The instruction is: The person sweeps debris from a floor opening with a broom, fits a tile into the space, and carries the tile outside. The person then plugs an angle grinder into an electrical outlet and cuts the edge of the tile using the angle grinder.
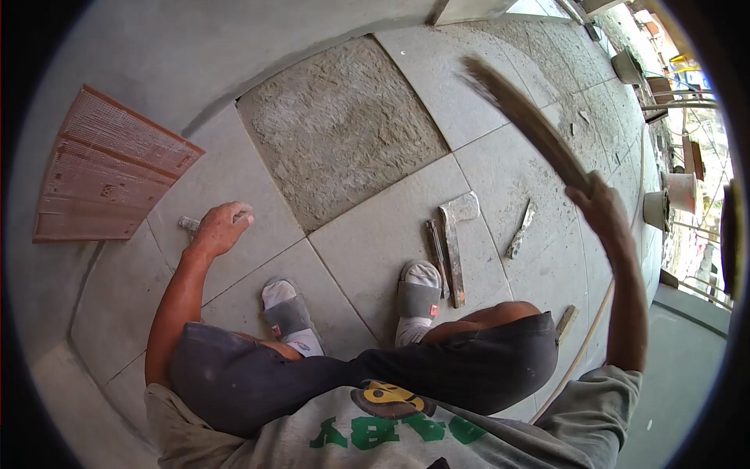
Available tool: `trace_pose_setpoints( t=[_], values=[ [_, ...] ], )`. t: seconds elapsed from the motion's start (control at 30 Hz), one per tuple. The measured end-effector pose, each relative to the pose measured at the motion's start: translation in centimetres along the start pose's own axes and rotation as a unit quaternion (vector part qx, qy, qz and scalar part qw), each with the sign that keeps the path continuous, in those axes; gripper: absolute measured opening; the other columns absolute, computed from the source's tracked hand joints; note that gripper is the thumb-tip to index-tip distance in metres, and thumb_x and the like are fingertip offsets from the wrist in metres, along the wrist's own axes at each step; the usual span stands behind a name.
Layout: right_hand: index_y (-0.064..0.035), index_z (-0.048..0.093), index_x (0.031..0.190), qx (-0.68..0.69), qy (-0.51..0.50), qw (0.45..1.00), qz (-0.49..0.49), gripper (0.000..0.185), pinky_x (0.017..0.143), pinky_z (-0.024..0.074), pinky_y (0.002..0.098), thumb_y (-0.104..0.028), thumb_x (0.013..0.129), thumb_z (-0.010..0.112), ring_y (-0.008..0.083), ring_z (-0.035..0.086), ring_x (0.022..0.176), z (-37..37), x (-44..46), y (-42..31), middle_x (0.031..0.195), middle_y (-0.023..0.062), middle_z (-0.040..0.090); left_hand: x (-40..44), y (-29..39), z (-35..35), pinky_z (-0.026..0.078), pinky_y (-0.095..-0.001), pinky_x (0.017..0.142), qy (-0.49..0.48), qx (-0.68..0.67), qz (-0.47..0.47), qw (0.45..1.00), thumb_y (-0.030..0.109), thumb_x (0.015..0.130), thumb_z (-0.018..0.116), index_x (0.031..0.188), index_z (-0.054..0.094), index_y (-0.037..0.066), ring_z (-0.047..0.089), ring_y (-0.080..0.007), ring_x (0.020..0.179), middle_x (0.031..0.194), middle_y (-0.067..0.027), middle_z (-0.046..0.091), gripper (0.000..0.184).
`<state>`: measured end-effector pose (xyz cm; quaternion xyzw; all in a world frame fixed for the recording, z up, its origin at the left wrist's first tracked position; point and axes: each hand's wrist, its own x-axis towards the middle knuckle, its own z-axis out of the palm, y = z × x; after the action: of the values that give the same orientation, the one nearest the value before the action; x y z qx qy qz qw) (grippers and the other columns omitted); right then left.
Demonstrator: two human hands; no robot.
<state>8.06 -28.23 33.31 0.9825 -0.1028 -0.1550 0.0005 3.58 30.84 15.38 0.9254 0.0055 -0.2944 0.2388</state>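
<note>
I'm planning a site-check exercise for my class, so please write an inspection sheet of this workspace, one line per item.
Surface: grey floor tiles border a rough, untiled patch; loose grit at upper right.
Job's things: long tool, blurred, with a frayed-looking end.
Clutter: hammer-like tool and thin rods near the right sandal; speckled strip farther right.
Hands: right hand grips the long tool; left hand is curled, its grip unclear.
Cables: thin tan line on the right, cord or hose unclear.
Surroundings: wall at left, reddish panel beside it; buckets at far right.
</note>
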Motion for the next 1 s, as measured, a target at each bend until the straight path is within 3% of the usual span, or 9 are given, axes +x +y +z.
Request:
trace_pose_setpoints(
  t=[0.1, 0.17, 0.3, 0.53, 0.67, 0.77, 0.83, 0.9, 1.0],
  values=[
    [-0.0023, 0.047, 0.112, 0.087, -0.132, 0.985, -0.067, 0.044, 0.07, 0.0523, 0.0467, -0.039, 0.09, 0.06, 0.0348, 0.067, 0.079, 8.0, -0.9, -8.2, 0.088, 0.0258, 0.066, -0.1, 1.1, -0.8, 0.048, -0.0389, 0.088, 0.016, -0.007, 0.012, 1.0, 0.026, 0.088, 0.059, 0.111, 0.063, 0.0, 0.062, -0.0327, 0.101, 0.108, -0.0193, 0.066, 0.035],
    [-0.0016, 0.047, 0.115, 0.127, -0.089, 0.974, -0.167, 0.044, 0.073, 0.0524, 0.0462, -0.037, 0.092, 0.057, 0.036, 0.067, 0.081, 11.4, 0.5, -11.4, 0.089, 0.0256, 0.066, -0.4, 1.1, -1.0, 0.048, -0.039, 0.088, 0.024, 0.0, 0.011, 1.0, 0.027, 0.089, 0.059, 0.11, 0.063, 0.0, 0.062, -0.0326, 0.101, 0.107, -0.0191, 0.066, 0.035],
    [-0.0059, 0.045, 0.126, 0.038, -0.045, 0.986, -0.154, 0.045, 0.076, 0.0518, 0.0464, -0.034, 0.093, 0.055, 0.035, 0.067, 0.085, 8.2, 7.0, -15.4, 0.092, 0.0225, 0.067, -0.6, 0.5, -0.9, 0.049, -0.039, 0.087, 0.057, -0.02, 0.006, 0.998, 0.028, 0.089, 0.059, 0.109, 0.064, 0.0, 0.063, -0.0324, 0.099, 0.105, -0.0187, 0.066, 0.034],
    [-0.0076, 0.055, 0.116, -0.194, -0.039, 0.966, -0.167, 0.033, 0.078, 0.0541, 0.0418, -0.026, 0.088, 0.059, 0.0294, 0.067, 0.09, 2.4, 14.3, -20.3, 0.095, 0.0139, 0.068, 0.2, 2.3, -0.2, 0.049, -0.0376, 0.086, 0.029, -0.089, 0.041, 0.995, 0.027, 0.089, 0.059, 0.111, 0.064, 0.002, 0.064, -0.0308, 0.099, 0.107, -0.0175, 0.066, 0.034],
    [-0.0107, 0.059, 0.114, -0.433, -0.151, 0.867, -0.197, 0.044, 0.081, 0.0546, 0.0393, -0.017, 0.073, 0.074, 0.0276, 0.065, 0.096, -4.8, 9.7, -17.4, 0.098, 0.0108, 0.067, 0.9, 1.3, 0.1, 0.05, -0.0378, 0.085, 0.045, -0.135, 0.039, 0.989, 0.029, 0.089, 0.059, 0.11, 0.064, 0.003, 0.065, -0.0308, 0.097, 0.105, -0.0181, 0.067, 0.034],
    [-0.0099, 0.066, 0.101, -0.599, -0.152, 0.756, -0.217, 0.033, 0.08, 0.0533, 0.039, -0.011, 0.069, 0.073, 0.0257, 0.066, 0.093, -12.4, 5.8, -14.2, 0.092, 0.0096, 0.068, 1.6, 0.7, 0.6, 0.05, -0.0383, 0.084, 0.038, -0.147, 0.048, 0.987, 0.029, 0.089, 0.059, 0.109, 0.064, 0.003, 0.065, -0.0313, 0.096, 0.103, -0.0176, 0.067, 0.034],
    [-0.01, 0.068, 0.097, -0.566, -0.083, 0.798, -0.19, 0.026, 0.079, 0.0524, 0.0405, -0.007, 0.071, 0.069, 0.0282, 0.066, 0.087, -14.5, 5.1, -13.1, 0.086, 0.0107, 0.068, 2.7, 1.1, 0.7, 0.05, -0.0382, 0.084, 0.028, -0.143, 0.062, 0.987, 0.029, 0.089, 0.059, 0.109, 0.064, 0.003, 0.065, -0.0311, 0.095, 0.103, -0.0171, 0.068, 0.033],
    [-0.0083, 0.064, 0.1, -0.388, 0.009, 0.902, -0.188, 0.025, 0.079, 0.0516, 0.0446, -0.004, 0.075, 0.065, 0.0325, 0.067, 0.083, -14.1, 3.7, -15.2, 0.084, 0.0156, 0.067, 3.4, 1.8, 0.6, 0.05, -0.038, 0.083, 0.044, -0.156, 0.082, 0.983, 0.03, 0.09, 0.058, 0.108, 0.065, 0.003, 0.065, -0.0311, 0.095, 0.103, -0.0167, 0.068, 0.033],
    [-0.0087, 0.055, 0.114, -0.324, 0.0, 0.92, -0.222, 0.039, 0.076, 0.0531, 0.0441, -0.011, 0.078, 0.069, 0.0317, 0.068, 0.079, -8.1, 5.0, -16.9, 0.082, 0.0153, 0.068, 3.5, 2.1, 0.6, 0.05, -0.038, 0.083, 0.043, -0.176, 0.093, 0.979, 0.03, 0.09, 0.058, 0.107, 0.065, 0.003, 0.065, -0.0308, 0.095, 0.103, -0.0164, 0.068, 0.033]
  ],
)
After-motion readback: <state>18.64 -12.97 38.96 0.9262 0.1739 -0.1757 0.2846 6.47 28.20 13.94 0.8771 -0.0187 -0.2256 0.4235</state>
